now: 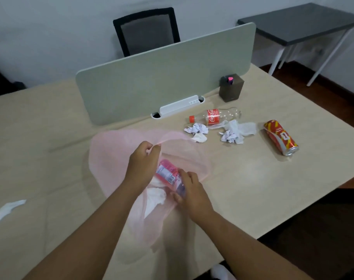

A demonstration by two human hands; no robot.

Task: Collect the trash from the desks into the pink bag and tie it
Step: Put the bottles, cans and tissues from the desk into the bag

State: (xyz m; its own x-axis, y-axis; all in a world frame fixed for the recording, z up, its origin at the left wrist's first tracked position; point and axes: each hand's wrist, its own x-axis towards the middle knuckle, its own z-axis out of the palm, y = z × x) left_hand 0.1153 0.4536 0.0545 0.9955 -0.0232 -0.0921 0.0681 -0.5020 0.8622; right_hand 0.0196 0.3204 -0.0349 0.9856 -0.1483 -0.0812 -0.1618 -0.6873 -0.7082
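A thin pink bag (109,156) lies open on the beige desk (252,178). My left hand (141,162) pinches the bag's upper rim and holds the mouth open. My right hand (192,193) grips a small bottle with a pink label (167,172), which sits inside the bag's mouth. White crumpled tissue (156,197) lies in the bag below it. Farther right on the desk lie an empty cola bottle (214,116), crumpled paper balls (196,129), white tissues (238,130) and a red-and-yellow can (281,137) on its side.
A grey-green divider panel (162,77) stands across the desk, with a dark box (231,87) beside its right end. A white scrap (7,209) lies at the left. A black chair (145,31) and a dark table (301,23) stand beyond.
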